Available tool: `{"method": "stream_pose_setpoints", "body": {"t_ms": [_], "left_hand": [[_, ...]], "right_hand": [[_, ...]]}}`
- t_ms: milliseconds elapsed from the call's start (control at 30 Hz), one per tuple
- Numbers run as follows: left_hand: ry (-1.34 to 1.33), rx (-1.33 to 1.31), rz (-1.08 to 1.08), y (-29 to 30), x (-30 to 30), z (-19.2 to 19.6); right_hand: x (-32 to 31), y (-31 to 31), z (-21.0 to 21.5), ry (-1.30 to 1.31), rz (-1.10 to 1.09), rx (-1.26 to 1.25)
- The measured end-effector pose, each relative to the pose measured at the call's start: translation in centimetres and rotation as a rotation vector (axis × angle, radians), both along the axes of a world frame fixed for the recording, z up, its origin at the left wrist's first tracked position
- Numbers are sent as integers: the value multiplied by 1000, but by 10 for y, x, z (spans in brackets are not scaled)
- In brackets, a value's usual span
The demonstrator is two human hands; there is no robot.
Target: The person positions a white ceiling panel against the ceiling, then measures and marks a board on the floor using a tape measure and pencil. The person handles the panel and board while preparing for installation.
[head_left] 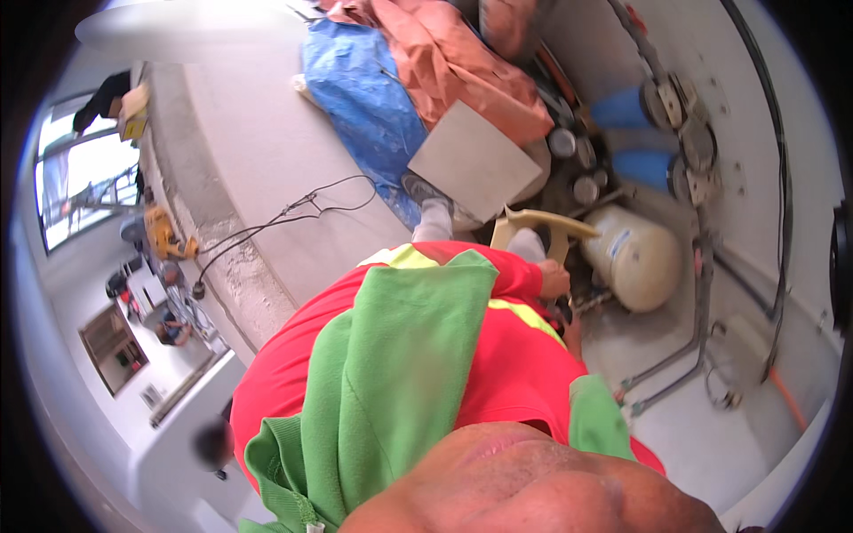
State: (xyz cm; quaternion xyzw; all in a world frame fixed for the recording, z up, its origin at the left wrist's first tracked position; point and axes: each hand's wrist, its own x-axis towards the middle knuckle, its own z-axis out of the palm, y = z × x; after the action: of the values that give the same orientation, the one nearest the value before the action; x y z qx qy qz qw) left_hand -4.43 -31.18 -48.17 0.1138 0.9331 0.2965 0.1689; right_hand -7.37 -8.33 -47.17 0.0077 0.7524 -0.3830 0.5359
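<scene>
Both my hands are low at the right of my body, close to a beige rounded tank point(633, 258). My left hand point(555, 279), below a red sleeve, has its fingers curled beside a tan plastic chair point(555, 222). Just below it, my right hand point(573, 336) shows only in part past my red shirt. A small dark object point(563, 311) lies between the two hands; its kind is too small to make out. The right hand seems to touch it, but its fingers are mostly hidden. Whether the left hand grips anything is also hidden.
A square pale board point(475, 160) lies ahead of my feet, beside blue point(355, 89) and orange point(444, 62) tarps. Blue cylinders point(640, 169) and pipes point(697, 302) line the right wall. A black cable point(284, 215) crosses the floor at left, near a yellow machine point(164, 233).
</scene>
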Motion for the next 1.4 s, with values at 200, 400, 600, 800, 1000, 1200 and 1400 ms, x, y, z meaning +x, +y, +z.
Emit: {"method": "stream_pose_setpoints", "body": {"t_ms": [200,400,600,800,1000,1200,1400], "left_hand": [[-210,207,76,-3,-10,-20],[-212,147,-59,-19,-9,-16],[-112,74,149,-36,-8,-5],[59,131,-138,-45,-9,9],[167,129,85,-46,-3,14],[240,163,149,-44,3,10],[230,190,207,-51,5,11]], "right_hand": [[-22,-32,-20,627,377,17],[-33,-67,7,853,455,126],[-28,-64,8,263,174,-67],[-21,-63,14,156,-48,-59],[-24,-43,-31,347,-47,-104],[-39,-3,-84,334,212,-78],[-42,-16,-60,344,47,16]]}}
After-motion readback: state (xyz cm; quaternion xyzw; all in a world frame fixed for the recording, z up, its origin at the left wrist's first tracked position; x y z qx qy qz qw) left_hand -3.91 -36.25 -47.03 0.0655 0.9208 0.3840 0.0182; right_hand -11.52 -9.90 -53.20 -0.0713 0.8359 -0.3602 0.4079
